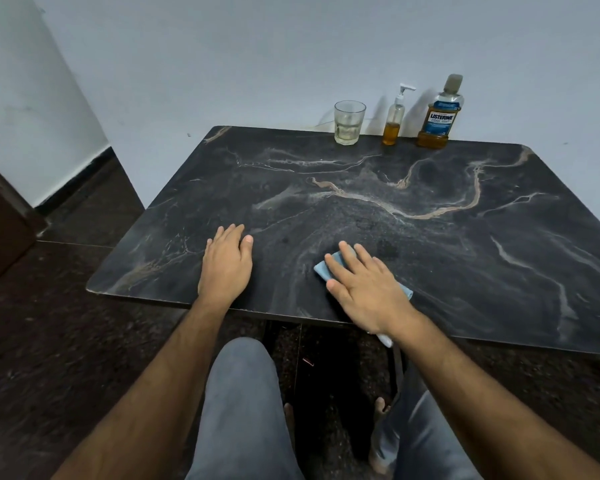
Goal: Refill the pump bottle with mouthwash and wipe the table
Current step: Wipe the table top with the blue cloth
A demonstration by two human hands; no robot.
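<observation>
Pressing folded light-blue cloth [329, 266] flat under open right hand [364, 284], lower centre of dark veined marble table [465, 237]; resting open, empty left hand [226, 263] palm-down alongside.

A pale bluish-white wall [257, 46] runs behind the bench [430, 209], whose dark marbled top carries tan and white veins. The floor [49, 341] is dark speckled stone with thin tile joints. A black skirting [84, 174] lines the wall at left, beside a brown door [0, 220]. Light is dim and even.
</observation>
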